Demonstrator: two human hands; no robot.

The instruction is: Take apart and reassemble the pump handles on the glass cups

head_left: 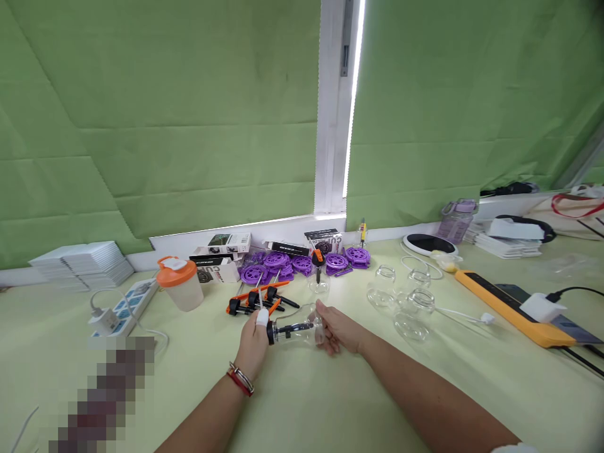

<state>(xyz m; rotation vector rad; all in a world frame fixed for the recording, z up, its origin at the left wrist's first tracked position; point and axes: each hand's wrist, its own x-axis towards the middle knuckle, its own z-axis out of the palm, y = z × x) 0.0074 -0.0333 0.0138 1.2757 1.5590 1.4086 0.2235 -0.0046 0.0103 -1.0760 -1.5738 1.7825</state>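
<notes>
A clear bottle lies sideways between my hands over the table, with a black stem inside. My left hand is closed around the black cap end; a white wrap covers one fingertip. At the base, my right hand grips the bottle with thumb and fingers. Just beyond lie several black-and-orange pump heads with black tubes. Behind the held bottle stands another clear bottle fitted with a black-and-orange head. To the right are several clear bottles without heads.
Purple wheel-shaped parts and small boxes line the back. An orange-lidded cup and power strip stand left, near stacked white boxes. At right are an orange power strip, cables and a purple bottle.
</notes>
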